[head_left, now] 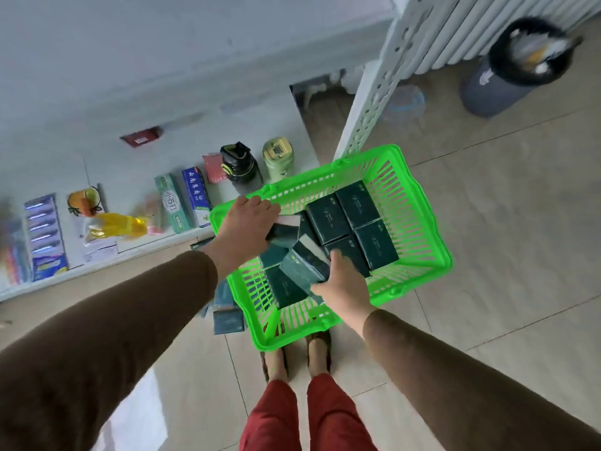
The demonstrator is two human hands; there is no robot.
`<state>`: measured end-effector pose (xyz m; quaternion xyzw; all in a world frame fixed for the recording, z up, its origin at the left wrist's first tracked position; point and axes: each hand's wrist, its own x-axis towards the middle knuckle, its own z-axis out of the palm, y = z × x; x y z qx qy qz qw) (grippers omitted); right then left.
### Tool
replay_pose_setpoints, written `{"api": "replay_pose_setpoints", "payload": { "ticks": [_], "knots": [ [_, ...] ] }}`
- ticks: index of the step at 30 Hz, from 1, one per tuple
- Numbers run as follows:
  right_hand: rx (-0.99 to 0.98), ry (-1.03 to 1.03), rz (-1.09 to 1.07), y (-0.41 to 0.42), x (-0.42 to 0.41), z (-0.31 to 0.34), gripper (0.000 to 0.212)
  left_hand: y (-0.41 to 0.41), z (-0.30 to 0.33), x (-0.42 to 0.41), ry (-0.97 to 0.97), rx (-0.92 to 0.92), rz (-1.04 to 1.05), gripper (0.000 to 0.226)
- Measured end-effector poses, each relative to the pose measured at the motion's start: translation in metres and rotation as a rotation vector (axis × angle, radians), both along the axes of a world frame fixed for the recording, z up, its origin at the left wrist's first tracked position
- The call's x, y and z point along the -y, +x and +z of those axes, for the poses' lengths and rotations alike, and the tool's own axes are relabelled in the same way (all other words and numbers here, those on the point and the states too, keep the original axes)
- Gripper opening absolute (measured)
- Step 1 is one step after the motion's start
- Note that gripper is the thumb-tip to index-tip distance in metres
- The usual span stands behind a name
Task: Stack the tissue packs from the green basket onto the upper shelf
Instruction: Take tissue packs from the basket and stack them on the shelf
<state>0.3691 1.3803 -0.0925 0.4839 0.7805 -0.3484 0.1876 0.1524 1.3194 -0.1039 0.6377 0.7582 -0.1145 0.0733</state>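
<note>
packs: dark green tissue packs (353, 222) lie in the green basket (419, 219) on the floor by my feet; approx four sit flat in a neat block at the far side, others jumbled nearer me.
right hand: my right hand (341, 284) has fingers curled round one tilted pack (304, 262), lifted clear of the layer below.
left hand: my left hand (247, 226) grips another pack (286, 231) at the basket's left rim, thumb side hidden, so the exact hold is prob a top pinch but I can't be sure.
grip tip: squeeze on the short ends, not the soft faces; wrappers look slick & packs will squash or slip.
lift tip: bring both straight up before swinging left, so corners don't catch the basket lattice or knock the flat block.
shelf: the upper shelf isn't clearly in view; only a lower ledge (140, 242) w/ toothpaste boxes (182, 203), two bottles (242, 169) and sachets shows to my left.
spill: a few packs (227, 320) sit outside the basket on the floor, just beside its left wall; watch footing.
placing: set packs flat, edges flush, logo same way, so the stack stays square.
</note>
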Motion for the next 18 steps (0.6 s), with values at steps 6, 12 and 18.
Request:
{"api": "replay_pose_setpoints", "payload": {
  "ticks": [6, 12, 18],
  "knots": [
    [-0.455, 0.108, 0.210, -0.033, 0.000, 0.157, 0.051, -0.041, 0.178, 0.107, 0.271, 0.113, 0.397, 0.055],
    [-0.797, 0.081, 0.291, -0.128, 0.057, 0.275, 0.061, -0.107, 0.314, 0.236, 0.462, 0.083, 0.582, 0.048],
    [-0.968, 0.015, 0.233, -0.258, 0.157, 0.315, 0.059, -0.213, 0.377, 0.351, 0.518, -0.032, 0.585, 0.048]
  ]
}}
